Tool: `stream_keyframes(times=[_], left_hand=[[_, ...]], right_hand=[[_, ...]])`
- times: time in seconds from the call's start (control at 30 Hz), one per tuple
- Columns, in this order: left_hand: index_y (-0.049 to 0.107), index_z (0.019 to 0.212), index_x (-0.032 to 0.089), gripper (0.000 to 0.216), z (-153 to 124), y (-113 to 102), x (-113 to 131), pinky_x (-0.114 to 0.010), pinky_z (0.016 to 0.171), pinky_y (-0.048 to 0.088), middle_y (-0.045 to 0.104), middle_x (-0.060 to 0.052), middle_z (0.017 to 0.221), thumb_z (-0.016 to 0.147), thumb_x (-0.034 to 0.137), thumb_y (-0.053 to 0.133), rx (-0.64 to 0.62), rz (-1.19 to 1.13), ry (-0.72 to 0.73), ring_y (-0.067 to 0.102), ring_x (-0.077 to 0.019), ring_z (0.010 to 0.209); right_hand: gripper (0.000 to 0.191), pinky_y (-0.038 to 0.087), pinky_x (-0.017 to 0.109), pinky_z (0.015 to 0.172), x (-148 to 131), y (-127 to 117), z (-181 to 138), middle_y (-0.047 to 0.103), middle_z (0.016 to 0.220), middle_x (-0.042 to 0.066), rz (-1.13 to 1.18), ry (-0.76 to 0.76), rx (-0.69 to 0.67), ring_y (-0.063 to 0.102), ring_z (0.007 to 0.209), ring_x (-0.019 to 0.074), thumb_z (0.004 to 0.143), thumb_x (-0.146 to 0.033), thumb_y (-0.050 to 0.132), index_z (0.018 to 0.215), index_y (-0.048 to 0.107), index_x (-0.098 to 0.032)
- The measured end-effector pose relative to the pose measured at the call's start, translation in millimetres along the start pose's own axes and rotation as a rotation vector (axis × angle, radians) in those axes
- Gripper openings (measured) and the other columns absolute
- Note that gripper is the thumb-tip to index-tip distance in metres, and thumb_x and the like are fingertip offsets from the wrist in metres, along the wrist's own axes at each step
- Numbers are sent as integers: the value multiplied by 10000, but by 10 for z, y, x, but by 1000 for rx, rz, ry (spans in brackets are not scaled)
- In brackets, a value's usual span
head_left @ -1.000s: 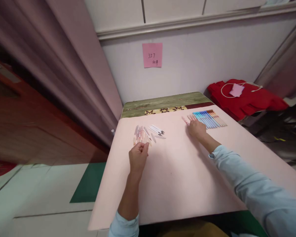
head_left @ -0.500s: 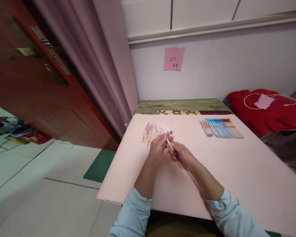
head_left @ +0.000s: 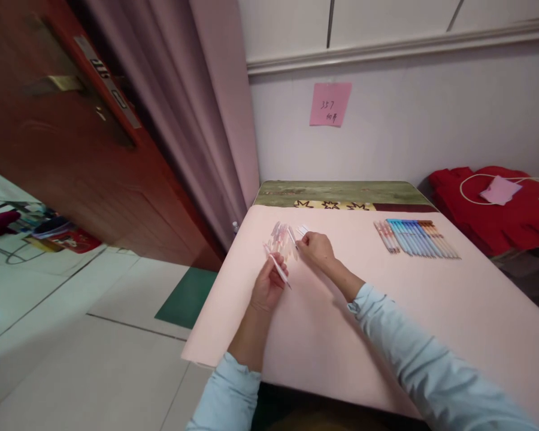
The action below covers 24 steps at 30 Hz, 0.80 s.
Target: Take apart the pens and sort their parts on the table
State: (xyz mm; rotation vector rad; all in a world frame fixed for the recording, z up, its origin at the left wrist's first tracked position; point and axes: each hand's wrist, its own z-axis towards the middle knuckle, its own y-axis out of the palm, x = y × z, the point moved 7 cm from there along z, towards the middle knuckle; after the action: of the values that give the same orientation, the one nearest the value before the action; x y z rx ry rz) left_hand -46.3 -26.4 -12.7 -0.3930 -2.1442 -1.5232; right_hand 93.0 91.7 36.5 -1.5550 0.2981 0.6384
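My left hand (head_left: 268, 284) is closed around a white pen (head_left: 279, 270), its dark tip pointing down toward the near side of the table. Beyond it, my right hand (head_left: 317, 246) reaches over the tabletop with thumb and fingers pinched at the end of a slim pale pen barrel (head_left: 293, 237). Just left of those fingertips lies a loose pile of clear and pinkish pen parts (head_left: 278, 236). A few thin white pieces (head_left: 302, 229) show behind the right hand, which partly hides them.
Toward the right of the pink-covered table (head_left: 386, 329) lies a neat row of pens (head_left: 413, 238) in pink, blue and brown. Red cloth (head_left: 512, 221) with a white cable stands beside the table. A door (head_left: 117, 179) and curtain (head_left: 224, 120) are at the left.
My hands were together on one pen and have parted. The left keeps the white pen and has moved left and nearer. The right has gone forward to the pen parts.
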Motion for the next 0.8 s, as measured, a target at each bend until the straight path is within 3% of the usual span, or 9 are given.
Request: stream_keyframes(times=[0.13,0.33,0.53,0.63,0.8], left_hand=[[690,894,137,194,-15,37,-115,-198,593,542,686,-30,770,763,257,769,-3,27,-88,642,-96,629],[699,903,118,240,-24,59,-116,-212,594,548,705,-45,776,733,257,796,-2,33,-147,646,-104,616],[698,914,135,252,-9,46,-134,-215,556,543,715,-39,804,728,271,801,-13,12,-132,637,-98,604],[697,916,134,263,1,61,-143,-216,535,534,715,-40,809,722,276,805,-28,21,-135,634,-100,600],[700,915,128,274,16,109,-56,-241,634,557,734,-62,831,726,297,803,21,68,-55,663,-118,649]], right_hand=[[236,460,298,719,-192,174,117,736,829,156,-114,12,-34,688,841,247,806,-354,619,808,737,-149],[195,465,279,692,-229,233,132,747,828,142,-196,65,-58,699,817,230,793,-287,609,816,760,-167],[269,454,275,701,43,-36,286,750,895,132,-238,101,21,686,871,228,858,-340,548,905,769,-193],[217,441,275,697,202,-145,359,747,885,137,-265,107,33,680,867,234,823,-303,596,869,768,-180],[282,424,270,670,239,-321,145,747,864,106,-218,72,85,671,828,223,877,-396,553,884,752,-197]])
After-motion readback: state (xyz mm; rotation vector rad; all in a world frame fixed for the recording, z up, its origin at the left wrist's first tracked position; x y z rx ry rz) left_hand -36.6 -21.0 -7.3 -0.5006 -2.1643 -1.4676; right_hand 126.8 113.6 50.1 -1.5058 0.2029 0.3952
